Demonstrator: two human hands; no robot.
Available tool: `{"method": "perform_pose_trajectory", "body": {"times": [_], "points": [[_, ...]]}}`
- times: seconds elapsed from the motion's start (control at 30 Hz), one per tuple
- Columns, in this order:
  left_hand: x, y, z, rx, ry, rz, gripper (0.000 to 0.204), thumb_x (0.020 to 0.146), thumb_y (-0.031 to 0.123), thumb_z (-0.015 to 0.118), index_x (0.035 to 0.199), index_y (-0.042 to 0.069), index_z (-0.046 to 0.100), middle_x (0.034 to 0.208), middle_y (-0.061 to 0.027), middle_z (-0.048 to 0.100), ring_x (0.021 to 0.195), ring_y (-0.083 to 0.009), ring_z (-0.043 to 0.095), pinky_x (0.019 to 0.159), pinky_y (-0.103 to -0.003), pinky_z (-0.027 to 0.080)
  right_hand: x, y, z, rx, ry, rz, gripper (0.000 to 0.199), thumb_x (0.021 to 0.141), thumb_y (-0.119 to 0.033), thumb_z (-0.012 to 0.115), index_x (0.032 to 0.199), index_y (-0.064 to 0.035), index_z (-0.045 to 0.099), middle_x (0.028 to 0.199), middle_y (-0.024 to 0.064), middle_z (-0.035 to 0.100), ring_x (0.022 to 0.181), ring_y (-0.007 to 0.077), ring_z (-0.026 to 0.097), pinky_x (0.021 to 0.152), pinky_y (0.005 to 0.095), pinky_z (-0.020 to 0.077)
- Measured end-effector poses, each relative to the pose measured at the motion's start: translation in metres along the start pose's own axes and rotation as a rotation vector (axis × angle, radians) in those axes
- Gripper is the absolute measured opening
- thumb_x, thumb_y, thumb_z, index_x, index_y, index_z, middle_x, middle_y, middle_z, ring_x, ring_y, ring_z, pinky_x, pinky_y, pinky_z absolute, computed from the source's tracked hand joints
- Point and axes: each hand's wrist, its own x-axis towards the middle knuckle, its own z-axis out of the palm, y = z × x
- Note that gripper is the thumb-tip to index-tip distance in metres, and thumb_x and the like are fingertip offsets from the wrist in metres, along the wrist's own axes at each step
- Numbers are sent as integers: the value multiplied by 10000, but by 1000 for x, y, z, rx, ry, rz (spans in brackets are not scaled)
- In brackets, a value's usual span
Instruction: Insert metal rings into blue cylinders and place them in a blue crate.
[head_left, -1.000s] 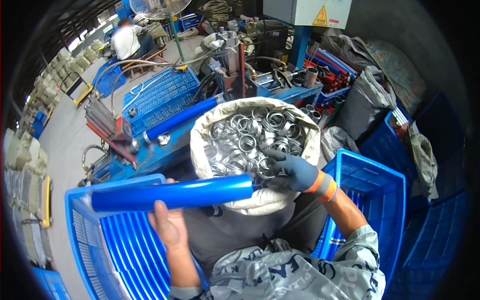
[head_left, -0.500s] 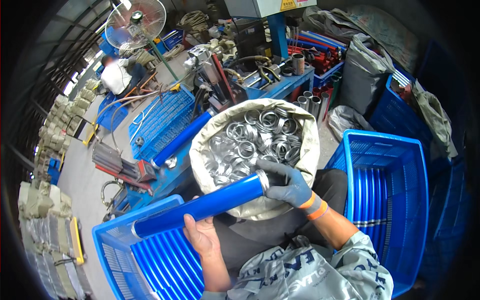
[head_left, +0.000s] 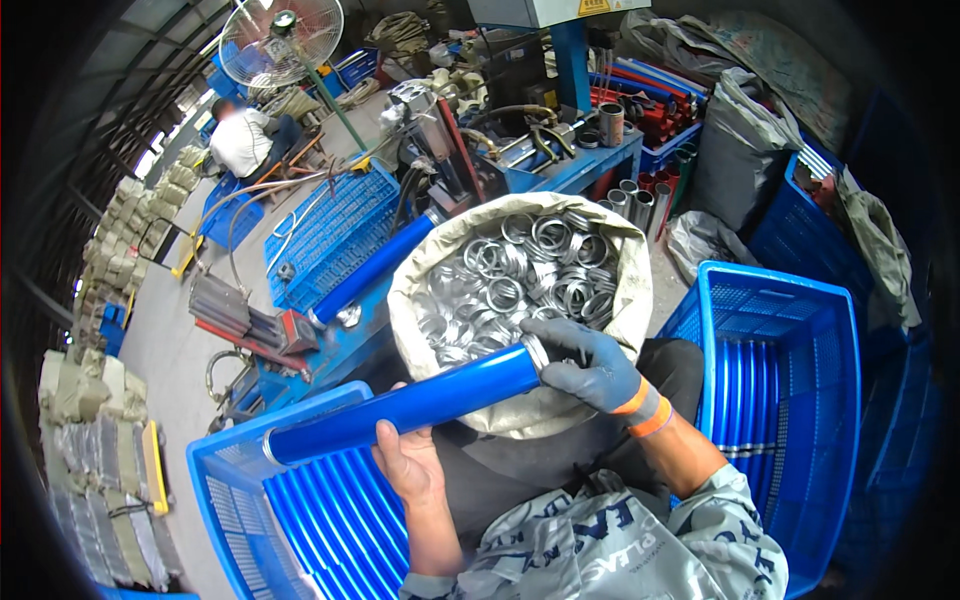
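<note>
My bare left hand (head_left: pixel 408 462) grips a long blue tube (head_left: pixel 400 410) from below, near its middle. The tube lies tilted, its right end raised. My right hand (head_left: pixel 590 365), in a grey glove with an orange cuff, presses a silver metal ring (head_left: pixel 537 351) against that right end. Just behind the hands stands a pale sack (head_left: pixel 415 280) full of silver rings (head_left: pixel 520 275). A blue crate (head_left: pixel 225 480) below my left hand holds several more blue tubes.
A second blue crate (head_left: pixel 815 330) with several tubes stands at my right. A blue machine (head_left: pixel 330 340) with a blue tube (head_left: pixel 372 268) on it is behind the sack. A fan (head_left: pixel 280 42), a seated person (head_left: pixel 245 140) and stacked bundles (head_left: pixel 100 480) are at the left.
The blue tube has swung so that its right end points up toward the sack. My right hand left the rings in the sack and came onto the tube's end with a ring.
</note>
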Motion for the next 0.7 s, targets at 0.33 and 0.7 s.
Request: {"method": "perform_pose_trajectory", "body": {"times": [0.33, 0.7], "points": [[14, -7, -15, -10, 46, 17, 684, 1118, 431, 786, 1615, 10, 576, 1538, -211, 704, 1396, -335, 726, 1159, -526, 646, 38, 13, 15, 242, 17, 297, 576, 1129, -230, 795, 1615, 45, 652, 1319, 61, 788, 1177, 97, 714, 1025, 277, 593], [47, -5, -74, -269, 218, -69, 753, 1129, 528, 751, 1641, 13, 550, 1618, -221, 653, 1499, -367, 652, 1274, -580, 553, 137, -23, 8, 26, -179, 154, 604, 1080, -138, 835, 1637, 0, 648, 1436, 55, 777, 1262, 118, 706, 1113, 293, 572]]}}
